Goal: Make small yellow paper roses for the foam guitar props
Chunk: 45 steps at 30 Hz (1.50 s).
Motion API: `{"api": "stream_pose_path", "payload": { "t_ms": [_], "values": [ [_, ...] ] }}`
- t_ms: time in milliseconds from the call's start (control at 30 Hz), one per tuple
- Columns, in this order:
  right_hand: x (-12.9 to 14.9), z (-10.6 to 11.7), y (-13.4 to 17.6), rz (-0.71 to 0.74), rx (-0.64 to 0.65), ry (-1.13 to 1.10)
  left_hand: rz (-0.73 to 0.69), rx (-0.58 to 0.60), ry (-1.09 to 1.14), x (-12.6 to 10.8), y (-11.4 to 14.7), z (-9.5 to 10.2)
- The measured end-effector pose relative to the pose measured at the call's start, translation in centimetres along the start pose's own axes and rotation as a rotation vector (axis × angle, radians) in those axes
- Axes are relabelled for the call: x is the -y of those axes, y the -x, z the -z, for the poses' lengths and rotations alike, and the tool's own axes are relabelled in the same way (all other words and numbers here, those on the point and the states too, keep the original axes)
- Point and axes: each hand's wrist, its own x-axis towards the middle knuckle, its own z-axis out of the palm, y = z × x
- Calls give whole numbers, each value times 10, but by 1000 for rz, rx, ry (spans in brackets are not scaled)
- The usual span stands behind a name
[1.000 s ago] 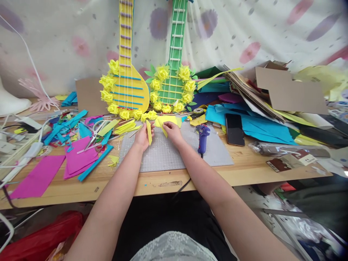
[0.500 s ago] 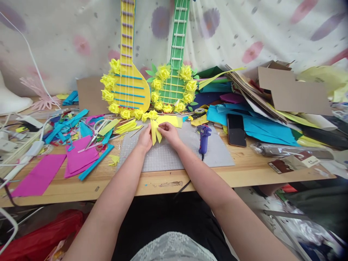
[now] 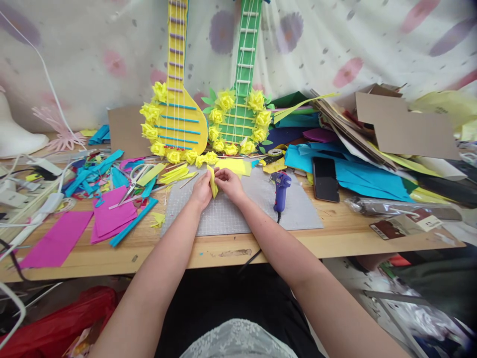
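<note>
A small piece of yellow crepe paper (image 3: 212,182) stands upright between my hands, above the grey cutting mat (image 3: 223,219). My left hand (image 3: 202,189) is closed on its left side. My right hand (image 3: 228,182) pinches at its right edge, fingertips bent together. Behind them lies a flat yellow paper sheet (image 3: 238,166), and to the left a pile of yellow paper strips (image 3: 174,174). A paper-covered yellow lute shape (image 3: 181,130) and a green one (image 3: 238,117), both trimmed with yellow paper roses, lean at the back.
A purple glue gun (image 3: 280,191) stands on the mat's right part, near a phone (image 3: 325,179). Scissors (image 3: 136,179), magenta paper (image 3: 112,214) and blue scraps lie left. Cardboard (image 3: 406,127) and blue paper (image 3: 357,174) are heaped right.
The yellow paper showed two spread flaps before; now they are together as one narrow piece. My right fingers have drawn in closer to it. The view has shifted slightly.
</note>
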Motion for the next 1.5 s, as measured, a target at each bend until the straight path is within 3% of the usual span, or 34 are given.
{"api": "stream_pose_path", "payload": {
  "t_ms": [300,500,667,900,1233,1367,1500],
  "values": [
    [7,2,2,13,35,5,-15,-6,-55,1,-2,4],
    [12,12,1,-28,-100,69,9,-117,-38,-7,1,2],
    [5,19,-4,-106,-90,104,48,-80,-34,-12,3,2],
    [-3,32,-9,55,-66,565,74,-39,51,-22,1,6],
    [-7,47,-26,147,-101,869,147,33,105,-23,4,7],
    [-6,43,-23,213,-166,855,151,71,104,-24,3,9],
    [2,33,-16,212,-214,600,160,102,16,-23,5,8]
  ]
}}
